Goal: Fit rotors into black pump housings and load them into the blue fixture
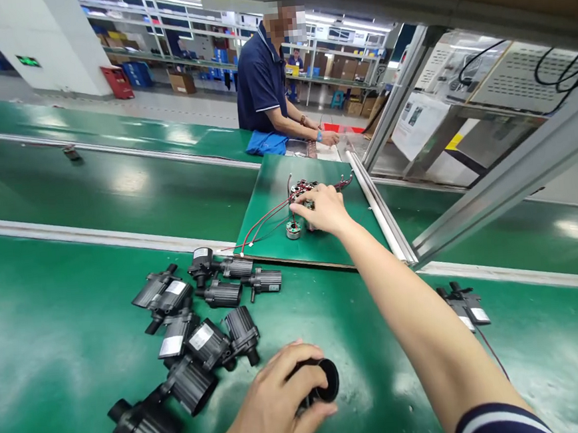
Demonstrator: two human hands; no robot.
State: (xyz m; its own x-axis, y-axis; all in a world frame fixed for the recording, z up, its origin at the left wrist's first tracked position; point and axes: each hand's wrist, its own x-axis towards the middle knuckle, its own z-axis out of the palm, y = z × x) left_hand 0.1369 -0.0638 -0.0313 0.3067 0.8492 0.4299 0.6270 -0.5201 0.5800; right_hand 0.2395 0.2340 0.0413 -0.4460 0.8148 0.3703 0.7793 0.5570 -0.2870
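Note:
My left hand (283,394) is closed around a black pump housing (332,380), a hollow cylinder with its open round end facing right. My right hand (322,208) is stretched forward over a cluster of small round motor stators (303,187) with red and black wires. Its thumb and fingers are apart at the cluster; whether they touch a part is unclear. One separate stator (293,230) lies just below that hand on a green board (267,198). Several black pumps (209,343), some with white labels, lie left of my left hand.
More black pumps (463,303) lie on the green bench at right. A sloping metal post (507,186) rises beyond my right forearm. Across the conveyor belt (131,182) stands a person (263,78) in a dark shirt, hands near a red tray (343,128).

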